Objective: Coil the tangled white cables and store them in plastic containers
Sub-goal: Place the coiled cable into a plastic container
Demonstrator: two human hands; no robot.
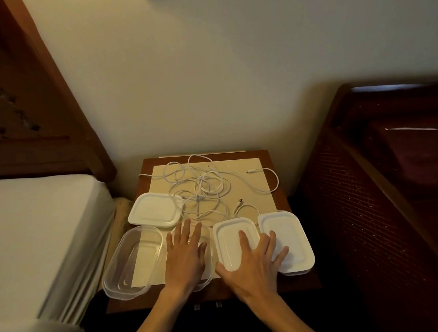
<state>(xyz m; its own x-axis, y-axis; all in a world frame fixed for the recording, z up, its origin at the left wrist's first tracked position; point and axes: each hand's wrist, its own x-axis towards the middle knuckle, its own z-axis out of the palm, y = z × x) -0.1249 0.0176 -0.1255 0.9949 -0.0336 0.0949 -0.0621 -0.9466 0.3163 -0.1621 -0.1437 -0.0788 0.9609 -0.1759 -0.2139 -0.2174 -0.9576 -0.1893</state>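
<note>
A tangle of white cables (204,190) lies on the pale mat at the back of a small wooden table (293,287). A clear open container (131,262) stands at the front left. My left hand (186,256) is spread flat over a second clear container (208,244) beside it. My right hand (255,261) lies with straight fingers across a white lid (230,235) and reaches a lidded container (292,236) at the right. Another white lid (153,209) sits behind the open container.
A bed with a white sheet (35,230) borders the table on the left, under a dark wooden headboard (26,101). A dark woven-sided piece of furniture (382,180) stands on the right. A plain wall (206,76) is behind the table.
</note>
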